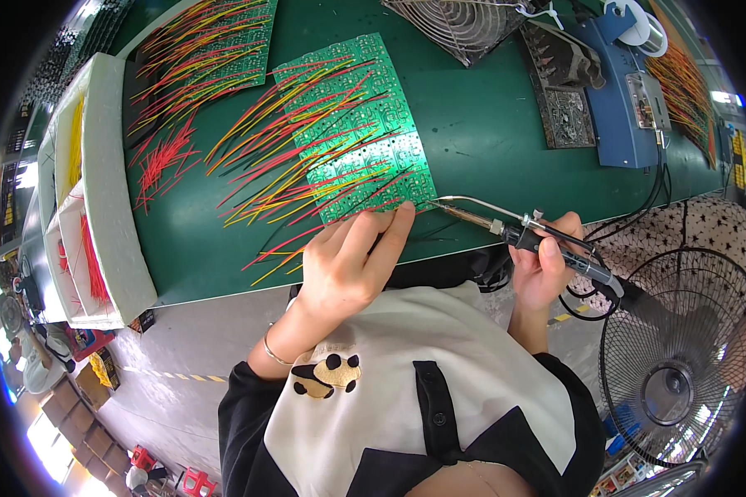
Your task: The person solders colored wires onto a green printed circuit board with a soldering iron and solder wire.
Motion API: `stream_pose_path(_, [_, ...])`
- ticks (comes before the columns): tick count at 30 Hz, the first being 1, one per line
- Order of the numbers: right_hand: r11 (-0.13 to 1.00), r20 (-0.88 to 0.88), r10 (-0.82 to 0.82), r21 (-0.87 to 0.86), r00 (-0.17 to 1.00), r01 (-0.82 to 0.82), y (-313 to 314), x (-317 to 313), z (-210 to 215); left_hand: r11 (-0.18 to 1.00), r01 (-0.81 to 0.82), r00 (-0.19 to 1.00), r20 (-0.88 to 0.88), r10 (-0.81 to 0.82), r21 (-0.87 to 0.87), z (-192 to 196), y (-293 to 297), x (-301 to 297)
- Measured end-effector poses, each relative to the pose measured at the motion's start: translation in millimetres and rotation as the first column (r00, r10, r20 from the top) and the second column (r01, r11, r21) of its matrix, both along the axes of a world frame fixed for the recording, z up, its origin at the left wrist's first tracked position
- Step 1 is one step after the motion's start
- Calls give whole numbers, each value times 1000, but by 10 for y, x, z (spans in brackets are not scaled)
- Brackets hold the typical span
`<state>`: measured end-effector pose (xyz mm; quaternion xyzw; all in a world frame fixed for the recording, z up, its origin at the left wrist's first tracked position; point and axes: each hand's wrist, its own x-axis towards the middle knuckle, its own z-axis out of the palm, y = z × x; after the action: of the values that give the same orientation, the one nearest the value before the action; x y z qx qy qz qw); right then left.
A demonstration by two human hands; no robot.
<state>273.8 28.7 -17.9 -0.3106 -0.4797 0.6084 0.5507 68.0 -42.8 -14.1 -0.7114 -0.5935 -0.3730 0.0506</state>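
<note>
My right hand [543, 261] is wrapped round a soldering iron [518, 235] with a thin metal feed tube alongside it. The iron's tip points left at the near right corner of a green circuit board panel [406, 137], close to my left fingertips. My left hand [352, 257] bends over the panel's near edge, fingers closed and pressed down. What they pinch is hidden; thin wires come out from beneath them. Rows of red, yellow and black wires [282, 161] stick out leftward from the panel.
Another wired panel [240, 50] lies at the far left, near loose red wires [166, 161] and a white divided box [112, 199]. A fan [464, 21], a blue solder-feeding unit [622, 99] and a wire bundle [684, 91] are beyond. A floor fan [667, 393] stands right.
</note>
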Motion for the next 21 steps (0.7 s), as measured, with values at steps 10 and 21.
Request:
stream_pose_path(10, [1000, -7, 9, 12, 1000, -9, 4, 4, -3, 999, -4, 1000, -4, 5, 39, -5, 17, 24])
stream_pose_path(21, [1000, -11, -2, -6, 1000, 2, -5, 21, -21, 1000, -9, 1000, -10, 9, 18, -1, 3, 27])
